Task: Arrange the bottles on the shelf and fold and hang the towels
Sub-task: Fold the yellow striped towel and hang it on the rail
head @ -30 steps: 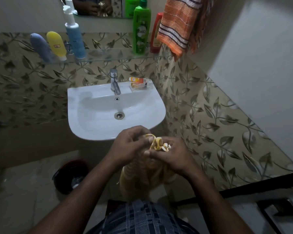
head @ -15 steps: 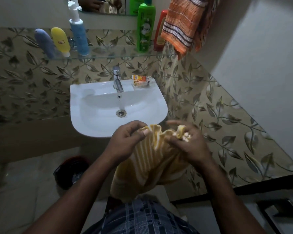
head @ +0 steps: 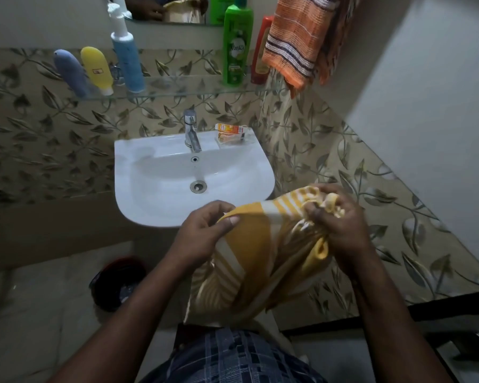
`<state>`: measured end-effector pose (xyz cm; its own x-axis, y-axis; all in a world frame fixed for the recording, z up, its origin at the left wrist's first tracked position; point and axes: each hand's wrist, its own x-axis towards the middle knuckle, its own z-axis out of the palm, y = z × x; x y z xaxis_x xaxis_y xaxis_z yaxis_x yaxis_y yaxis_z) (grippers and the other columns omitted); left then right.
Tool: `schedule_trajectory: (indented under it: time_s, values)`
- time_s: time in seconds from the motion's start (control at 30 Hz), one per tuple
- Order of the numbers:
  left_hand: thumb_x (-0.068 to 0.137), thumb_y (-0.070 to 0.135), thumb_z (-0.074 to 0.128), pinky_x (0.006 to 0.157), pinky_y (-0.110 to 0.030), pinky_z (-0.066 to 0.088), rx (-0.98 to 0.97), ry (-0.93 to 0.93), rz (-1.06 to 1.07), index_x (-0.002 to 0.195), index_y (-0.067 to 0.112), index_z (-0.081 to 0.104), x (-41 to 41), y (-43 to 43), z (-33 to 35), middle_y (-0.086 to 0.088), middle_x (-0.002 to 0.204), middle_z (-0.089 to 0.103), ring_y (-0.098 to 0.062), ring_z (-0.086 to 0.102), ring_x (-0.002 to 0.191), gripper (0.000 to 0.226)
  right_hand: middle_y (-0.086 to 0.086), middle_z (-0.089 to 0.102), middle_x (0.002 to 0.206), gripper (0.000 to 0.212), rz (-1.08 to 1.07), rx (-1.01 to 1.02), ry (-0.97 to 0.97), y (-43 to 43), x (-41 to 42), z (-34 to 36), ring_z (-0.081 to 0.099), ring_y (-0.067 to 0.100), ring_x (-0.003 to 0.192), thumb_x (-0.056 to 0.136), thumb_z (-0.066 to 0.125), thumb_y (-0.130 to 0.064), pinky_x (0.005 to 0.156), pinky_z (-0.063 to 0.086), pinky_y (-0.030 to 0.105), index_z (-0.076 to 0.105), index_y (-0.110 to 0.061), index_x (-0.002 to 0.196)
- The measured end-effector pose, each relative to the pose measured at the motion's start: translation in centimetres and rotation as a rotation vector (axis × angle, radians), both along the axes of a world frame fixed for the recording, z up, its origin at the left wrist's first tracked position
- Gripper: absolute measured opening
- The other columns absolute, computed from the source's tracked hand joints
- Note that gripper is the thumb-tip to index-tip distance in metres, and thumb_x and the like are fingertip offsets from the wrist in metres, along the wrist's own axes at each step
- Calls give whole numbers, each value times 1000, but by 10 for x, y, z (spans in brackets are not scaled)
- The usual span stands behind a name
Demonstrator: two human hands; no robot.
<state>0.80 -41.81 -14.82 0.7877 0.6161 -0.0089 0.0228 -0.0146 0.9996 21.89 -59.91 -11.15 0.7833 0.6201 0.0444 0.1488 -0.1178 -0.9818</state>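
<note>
Gripping the yellow-striped towel (head: pixel 249 261) with both hands, low in front of the washbasin (head: pixel 133 189) and near the body. Pinching its top edge between the thumb and curled fingers of the left hand (head: pixel 205 233); bunching the other end inside the closed fingers of the right hand (head: pixel 340 225). Letting the rest hang loose below, not yet folded.

Judging the bottle part as looking done: seeing the grey-blue tube (head: pixel 69 73), yellow tube (head: pixel 97 69) and blue pump bottle (head: pixel 127 59) grouped at the left of the glass shelf (head: pixel 177 88), and the green shampoo bottle (head: pixel 237 48) and red bottle (head: pixel 260 56) standing at its right. Seeing the orange striped towel (head: pixel 296 42) already hanging at the upper right, just beside the red bottle. Leaving, by this reckoning, the folding and hanging of the yellow one.

Noting small orange cartons (head: pixel 230 129) lying on the basin's back ledge beside the tap (head: pixel 191 131). Failing to make out any contents of the dark red bin (head: pixel 116 283) on the floor.
</note>
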Motion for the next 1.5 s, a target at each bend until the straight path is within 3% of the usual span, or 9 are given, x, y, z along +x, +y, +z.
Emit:
schedule_trajectory:
  time_s: [0.1,0.17,0.33,0.53,0.7,0.83,1.03,1.33,1.5]
  values:
    - [92,10,78,72,-20,52,94,-16,-16,92,21,76,9,2,10,9,84,74,-4,67,79,11,-4,77,122,42,317,-136,78,13,-28,-4,74,18,109,84,86,-19,95,61,42,77,-31,124]
    - [87,13,80,69,-23,51,126,-2,-88,90,24,77,17,-1,18,6,79,72,-6,64,74,12,-1,81,104,29,428,-187,73,25,-52,-9,78,18,95,84,88,-21,88,63,40,81,-22,112]
    - [85,35,83,73,-35,49,200,187,-190,89,29,73,14,16,6,12,77,70,-6,63,73,13,9,80,82,20,233,-98,54,25,-41,-4,76,28,75,75,88,-27,75,61,46,83,-17,91]
    - [79,44,75,78,-40,53,306,396,-35,81,36,77,-2,30,-15,8,80,75,-14,70,83,9,5,79,102,20,122,26,108,8,3,-4,72,27,86,80,85,-10,76,58,36,78,-4,97]
    - [96,34,73,76,-36,46,691,711,270,102,29,83,2,48,-20,-6,99,64,-28,62,99,13,0,68,72,21,512,-8,278,15,-29,4,66,16,67,66,84,-8,62,55,26,73,-21,78]
    - [96,27,61,76,-33,45,564,891,281,108,31,79,9,54,-19,-8,108,76,-38,68,106,22,-6,69,80,22,858,-134,75,38,-71,8,64,10,75,77,89,-8,71,52,27,74,-22,84]
    - [88,20,69,80,-32,60,-156,380,262,92,28,83,23,48,1,5,94,82,-21,77,94,17,-5,75,83,16,997,-146,-232,63,-120,4,69,9,74,83,88,-18,72,57,38,77,-19,93]
    - [96,-2,52,79,-17,54,-115,164,120,90,6,84,26,40,25,-7,99,82,-8,76,95,34,2,75,83,16,973,-154,-282,68,-125,-1,70,16,75,82,86,-16,73,56,40,78,-18,96]
    - [91,8,77,88,-29,54,-67,146,178,87,23,86,33,38,22,0,94,83,-15,75,93,18,-8,73,86,23,871,-56,-330,68,-126,1,66,1,75,84,87,-34,70,53,28,75,-19,96]
